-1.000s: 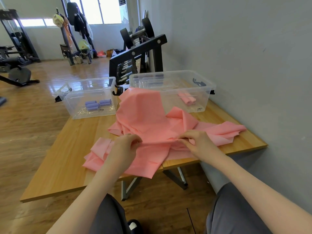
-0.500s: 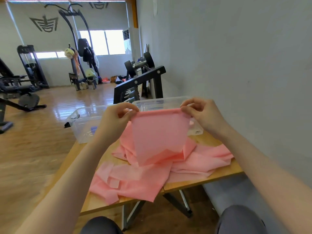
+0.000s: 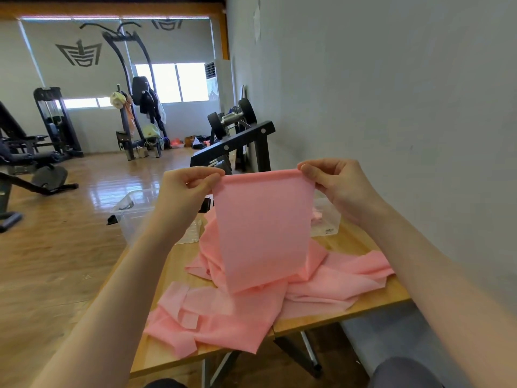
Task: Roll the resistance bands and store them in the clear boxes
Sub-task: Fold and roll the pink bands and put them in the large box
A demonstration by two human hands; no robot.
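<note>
Wooden tabletop point(image 3: 361, 242) with a light varnished surface stood against the grey wall point(image 3: 391, 93) and carried all the task items. Across its near half lay a crumpled heap of pink resistance bands point(image 3: 223, 317), some of it spilling over the near edge. From that heap one pink stretch band point(image 3: 263, 228) rose as a flat vertical sheet, its top edge held level in the air above the table and its lower part running down into the pile. Behind the sheet, at the far side of the table, stood two clear plastic storage boxes: the left one point(image 3: 131, 217) partly hidden by the left forearm, the right one point(image 3: 327, 219) partly hidden by the right hand and the raised band; something pink showed inside the right box, too obscured to identify. The left hand point(image 3: 184, 191) pinched the upper left corner of the raised band between thumb and curled fingers. The right hand point(image 3: 338, 183) pinched the upper right corner in the same manner. The two hands were apart, with the band's top edge stretched between them.
</note>
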